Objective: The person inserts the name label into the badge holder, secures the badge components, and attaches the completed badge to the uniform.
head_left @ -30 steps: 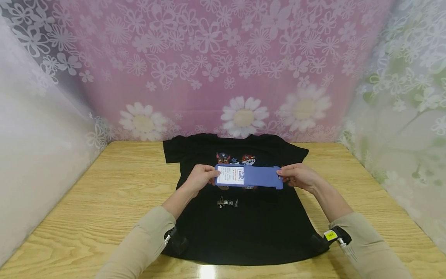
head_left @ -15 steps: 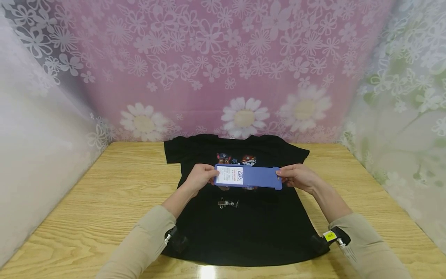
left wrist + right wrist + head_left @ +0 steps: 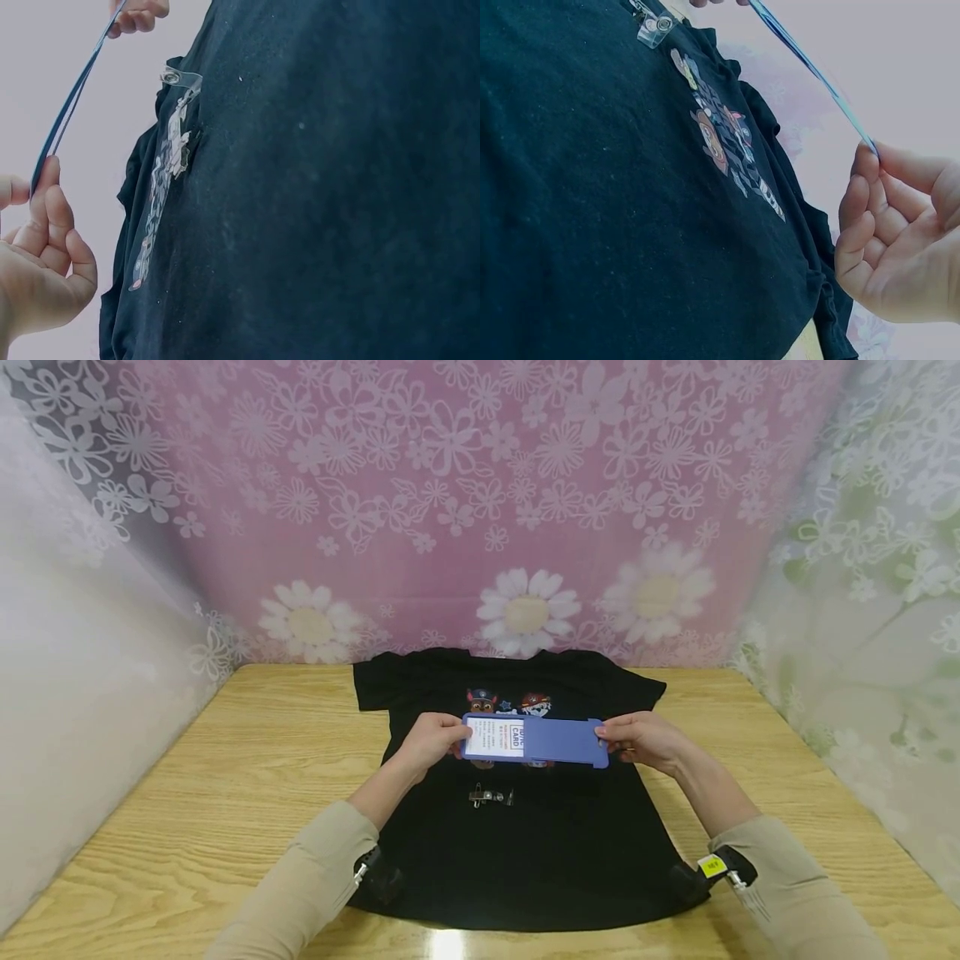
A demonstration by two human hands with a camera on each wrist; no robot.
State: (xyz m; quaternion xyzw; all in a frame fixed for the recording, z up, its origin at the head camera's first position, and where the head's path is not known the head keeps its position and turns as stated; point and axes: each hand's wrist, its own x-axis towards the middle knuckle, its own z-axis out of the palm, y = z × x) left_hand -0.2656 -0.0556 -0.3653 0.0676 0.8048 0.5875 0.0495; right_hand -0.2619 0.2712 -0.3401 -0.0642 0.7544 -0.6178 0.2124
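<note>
A blue badge holder (image 3: 564, 741) is held level between both hands over a black T-shirt (image 3: 525, 860). Its left half shows a white printed card (image 3: 489, 737) with the word CARD; the right half is plain blue. My left hand (image 3: 432, 742) pinches the left end, thumb on the card face. At the opposite end, the right hand (image 3: 647, 740) pinches the notched edge. Seen edge-on in the left wrist view, the holder (image 3: 71, 97) shows two thin layers slightly apart. Below it, a badge clip (image 3: 491, 797) with a safety pin and clear strap lies on the shirt.
The T-shirt is spread flat on a wood-grain table (image 3: 247, 777), its cartoon print (image 3: 536, 704) partly covered by the holder. Pink floral cloth (image 3: 450, 527) hangs behind, with pale cloth at both sides.
</note>
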